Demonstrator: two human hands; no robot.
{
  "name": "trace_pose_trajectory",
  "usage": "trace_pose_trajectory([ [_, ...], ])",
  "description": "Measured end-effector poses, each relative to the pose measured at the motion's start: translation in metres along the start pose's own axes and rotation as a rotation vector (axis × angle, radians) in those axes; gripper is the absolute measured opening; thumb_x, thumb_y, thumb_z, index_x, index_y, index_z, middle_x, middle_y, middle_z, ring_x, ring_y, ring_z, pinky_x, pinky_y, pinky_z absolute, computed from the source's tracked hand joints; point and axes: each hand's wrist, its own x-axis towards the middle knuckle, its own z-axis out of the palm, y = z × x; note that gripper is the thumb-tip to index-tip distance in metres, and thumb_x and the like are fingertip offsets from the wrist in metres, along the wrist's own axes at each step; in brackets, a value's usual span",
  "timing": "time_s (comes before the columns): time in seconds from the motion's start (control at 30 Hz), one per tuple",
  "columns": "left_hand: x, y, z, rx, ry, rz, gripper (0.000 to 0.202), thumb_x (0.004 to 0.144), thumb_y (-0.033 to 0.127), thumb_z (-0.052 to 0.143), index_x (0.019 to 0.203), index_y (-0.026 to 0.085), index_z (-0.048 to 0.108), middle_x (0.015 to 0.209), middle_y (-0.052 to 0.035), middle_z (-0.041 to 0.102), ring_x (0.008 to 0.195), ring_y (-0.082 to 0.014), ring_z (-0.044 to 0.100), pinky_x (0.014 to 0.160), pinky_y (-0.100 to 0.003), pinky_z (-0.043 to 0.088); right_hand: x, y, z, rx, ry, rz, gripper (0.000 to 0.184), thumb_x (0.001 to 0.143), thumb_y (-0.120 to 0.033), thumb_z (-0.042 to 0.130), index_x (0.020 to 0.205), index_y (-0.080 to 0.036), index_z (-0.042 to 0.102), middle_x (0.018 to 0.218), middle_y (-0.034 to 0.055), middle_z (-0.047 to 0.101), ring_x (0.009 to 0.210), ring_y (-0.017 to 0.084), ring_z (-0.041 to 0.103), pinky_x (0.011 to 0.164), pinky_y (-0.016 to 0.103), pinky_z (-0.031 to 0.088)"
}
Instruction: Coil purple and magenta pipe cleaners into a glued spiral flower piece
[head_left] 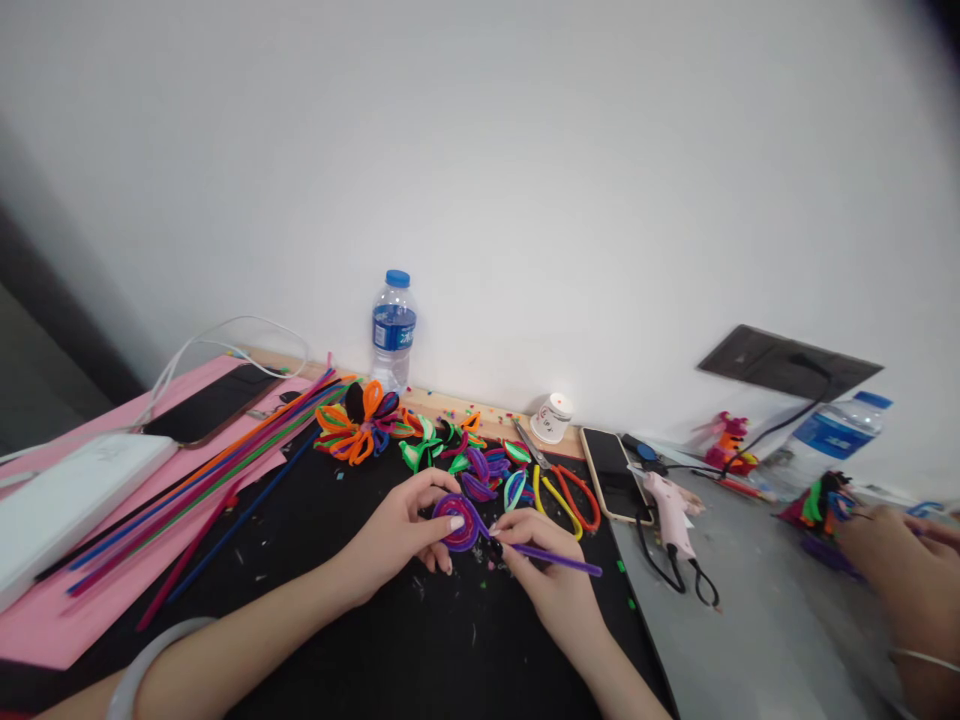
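At the left edge of the counter (337,660), a white box (90,500) lies on pink paper (37,630), with a dark phone (214,405) behind it. Long fuzzy stems (217,475) slant across the paper's right edge toward the back. Along the back edge stands a blue-capped bottle (394,330), and before it an orange-petalled flower (365,425). Near the middle of the black area, the left hand (412,525) has its thumb and fingers closed on a purple-and-magenta coil (464,541), raised toward the viewer. The right hand (553,570) pinches the free purple end (562,560) just beside the coil, fingers closed (its tip sticks out rightward past the hand). Leafy loops (480,475) lie behind both hands. Then come scissors (543,459), an upturned paper cup (551,418) at the back edge, and a pale-framed phone (615,475). On the grey right part lies a pink glue gun (671,515); toward the right edge, another person's hands (889,560) work near colourful stems (821,505).
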Motion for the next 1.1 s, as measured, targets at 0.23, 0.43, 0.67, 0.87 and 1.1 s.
trace_pose_trajectory([
  [0.23, 0.0020, 0.0019, 0.0004, -0.004, 0.006, -0.004, 0.027, 0.077, 0.026, 0.065, 0.096, 0.021, 0.045, 0.076, 0.0037, 0.063, 0.043, -0.0078, 0.062, 0.039, -0.013, 0.042, 0.0004, 0.0009, -0.0002, -0.003, 0.001, 0.010, 0.012, 0.078, -0.012, 0.061, 0.068, -0.019, 0.063, 0.081, 0.0052, 0.066, 0.078, 0.018, 0.063, 0.070, 0.027, 0.048],
  [0.43, 0.0000, 0.0019, 0.0008, -0.012, 0.002, 0.009, 0.028, 0.076, 0.028, 0.065, 0.094, 0.021, 0.045, 0.076, 0.0034, 0.063, 0.043, -0.0088, 0.062, 0.039, -0.015, 0.044, 0.0020, -0.0040, 0.0000, -0.006, -0.001, 0.017, 0.013, 0.078, -0.013, 0.060, 0.067, -0.019, 0.063, 0.080, 0.0053, 0.066, 0.076, 0.018, 0.063, 0.068, 0.028, 0.048],
  [0.67, -0.0010, 0.0038, 0.0023, 0.010, -0.020, -0.013, 0.029, 0.077, 0.027, 0.063, 0.099, 0.023, 0.045, 0.080, 0.0036, 0.061, 0.046, -0.0083, 0.063, 0.042, -0.015, 0.045, 0.0010, -0.0009, 0.0006, 0.014, 0.000, 0.044, 0.012, 0.078, -0.014, 0.060, 0.067, -0.019, 0.063, 0.081, 0.0053, 0.066, 0.078, 0.019, 0.063, 0.070, 0.028, 0.048],
  [0.87, -0.0010, 0.0048, 0.0017, 0.038, -0.035, -0.015, 0.032, 0.078, 0.027, 0.062, 0.106, 0.023, 0.047, 0.080, 0.0035, 0.059, 0.049, -0.0083, 0.064, 0.044, -0.016, 0.046, -0.0004, 0.0027, 0.0015, 0.040, 0.008, 0.082, 0.012, 0.077, -0.013, 0.060, 0.068, -0.019, 0.062, 0.082, 0.0049, 0.065, 0.077, 0.018, 0.063, 0.068, 0.027, 0.049],
  [1.1, -0.0016, 0.0039, 0.0018, 0.041, -0.046, -0.023, 0.033, 0.077, 0.026, 0.062, 0.107, 0.023, 0.048, 0.080, 0.0033, 0.059, 0.048, -0.0087, 0.063, 0.044, -0.017, 0.046, -0.0010, 0.0027, 0.0030, 0.039, 0.007, 0.087, 0.012, 0.077, -0.014, 0.060, 0.066, -0.018, 0.061, 0.081, 0.0055, 0.065, 0.076, 0.018, 0.062, 0.066, 0.027, 0.049],
])
